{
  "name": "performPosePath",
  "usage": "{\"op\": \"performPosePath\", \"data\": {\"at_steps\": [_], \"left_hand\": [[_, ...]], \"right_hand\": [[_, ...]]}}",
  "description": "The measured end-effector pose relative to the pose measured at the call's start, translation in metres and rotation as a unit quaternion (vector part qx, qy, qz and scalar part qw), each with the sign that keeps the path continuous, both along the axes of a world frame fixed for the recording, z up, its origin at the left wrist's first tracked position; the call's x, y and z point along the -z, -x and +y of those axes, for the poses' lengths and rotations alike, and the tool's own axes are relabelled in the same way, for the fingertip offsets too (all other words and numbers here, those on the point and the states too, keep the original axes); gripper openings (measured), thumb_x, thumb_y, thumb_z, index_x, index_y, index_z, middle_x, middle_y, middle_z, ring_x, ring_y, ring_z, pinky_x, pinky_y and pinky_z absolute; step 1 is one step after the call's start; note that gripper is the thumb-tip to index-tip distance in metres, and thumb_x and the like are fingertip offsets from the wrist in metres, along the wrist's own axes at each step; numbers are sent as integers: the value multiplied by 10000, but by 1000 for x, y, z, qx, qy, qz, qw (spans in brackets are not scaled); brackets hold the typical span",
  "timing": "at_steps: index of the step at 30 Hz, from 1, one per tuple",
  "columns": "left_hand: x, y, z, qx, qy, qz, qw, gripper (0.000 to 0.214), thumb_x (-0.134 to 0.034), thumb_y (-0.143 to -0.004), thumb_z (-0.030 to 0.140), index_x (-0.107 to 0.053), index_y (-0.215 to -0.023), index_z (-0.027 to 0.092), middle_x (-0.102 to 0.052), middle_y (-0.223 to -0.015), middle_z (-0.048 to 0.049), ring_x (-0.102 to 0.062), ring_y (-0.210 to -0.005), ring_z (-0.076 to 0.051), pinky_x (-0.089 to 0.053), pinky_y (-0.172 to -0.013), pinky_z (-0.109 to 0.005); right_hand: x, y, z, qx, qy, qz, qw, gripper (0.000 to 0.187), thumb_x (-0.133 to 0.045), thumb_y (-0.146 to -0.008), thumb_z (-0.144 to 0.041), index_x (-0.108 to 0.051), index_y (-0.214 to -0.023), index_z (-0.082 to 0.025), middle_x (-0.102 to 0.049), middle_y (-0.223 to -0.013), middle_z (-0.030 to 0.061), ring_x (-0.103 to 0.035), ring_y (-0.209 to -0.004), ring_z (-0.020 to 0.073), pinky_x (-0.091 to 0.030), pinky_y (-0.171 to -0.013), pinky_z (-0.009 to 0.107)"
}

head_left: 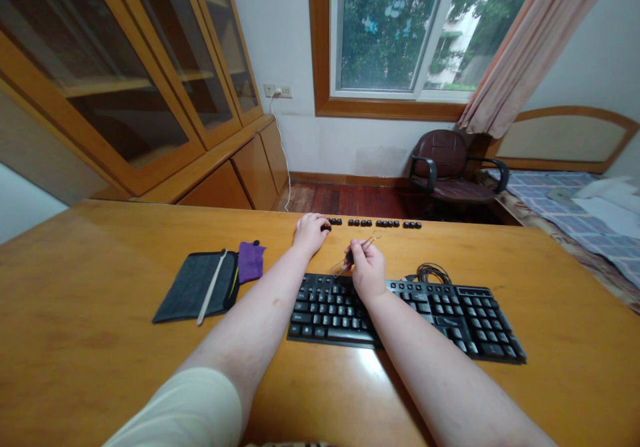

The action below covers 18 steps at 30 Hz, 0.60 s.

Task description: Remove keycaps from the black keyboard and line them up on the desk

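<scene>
A black keyboard (405,314) lies on the wooden desk (100,260) in front of me. My left hand (310,231) reaches past its far edge and pinches a black keycap (327,227) at the left end of a row of loose keycaps (380,223). My right hand (367,267) hovers over the keyboard's top row, closed around a wire keycap puller (361,248) that points up and away.
A dark pouch (197,287) with a white stick and a purple cloth (250,260) lie left of the keyboard. The coiled keyboard cable (433,272) sits behind it. Beyond the desk stand a brown armchair (450,167), a bed (575,200) and glass-door cabinets (150,87).
</scene>
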<state>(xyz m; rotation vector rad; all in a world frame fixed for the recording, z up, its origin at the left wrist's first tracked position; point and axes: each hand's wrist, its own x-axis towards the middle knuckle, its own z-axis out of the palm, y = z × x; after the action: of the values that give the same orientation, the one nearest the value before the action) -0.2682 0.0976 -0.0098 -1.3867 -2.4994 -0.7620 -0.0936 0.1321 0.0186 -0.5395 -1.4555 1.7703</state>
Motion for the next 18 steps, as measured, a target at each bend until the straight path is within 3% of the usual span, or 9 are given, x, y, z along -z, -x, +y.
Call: {"op": "performPosePath", "data": {"at_steps": [4,8,11,14,16,18], "left_hand": [[-12,-5,-5,2,-13,2,1000,143,-606,-744,230,-659,-877,238,-612,-1077,-35,-479,-1070,-223,-353,-952,-376],[-37,-12,-13,-2,-50,11,999,181,-516,-809,231,-644,-935,219,-623,-1077,-47,-493,-1071,-215,-341,-971,-384],[-53,-23,-18,16,-28,-21,999,202,-487,-817,222,-651,-932,206,-654,-1009,-47,-545,-995,-206,-385,-931,-356],[-58,-45,-30,83,25,-80,993,217,-480,-809,211,-660,-928,194,-664,-990,-45,-576,-956,-192,-424,-891,-316],[-55,-63,-45,132,57,-108,984,221,-505,-789,208,-652,-954,198,-662,-997,-42,-579,-966,-197,-437,-880,-310],[-48,-82,-63,134,66,-119,982,267,-514,-775,190,-628,-1017,204,-650,-1031,-50,-574,-986,-208,-434,-890,-321]], "right_hand": [[2,1,1,9,-8,1,1000,356,-543,-781,-496,-518,-663,-161,-512,-540,-31,-475,-417,77,-399,-385,196],[6,3,1,23,-13,-6,1000,363,-527,-787,-511,-516,-676,-166,-517,-535,-29,-442,-393,70,-340,-355,186],[3,1,-1,20,-34,-13,999,362,-493,-809,-513,-518,-697,-170,-509,-513,-37,-415,-360,64,-317,-350,187],[-15,-6,1,-13,-124,-48,991,347,-474,-828,-491,-539,-715,-170,-528,-520,-29,-442,-369,70,-344,-381,193],[-34,-12,4,-61,-211,-91,971,305,-502,-823,-451,-558,-716,-171,-551,-538,-22,-481,-399,76,-371,-416,194],[-52,-17,8,-116,-264,-131,948,242,-515,-826,-397,-569,-737,-179,-562,-526,-28,-506,-411,82,-383,-434,192]]}}
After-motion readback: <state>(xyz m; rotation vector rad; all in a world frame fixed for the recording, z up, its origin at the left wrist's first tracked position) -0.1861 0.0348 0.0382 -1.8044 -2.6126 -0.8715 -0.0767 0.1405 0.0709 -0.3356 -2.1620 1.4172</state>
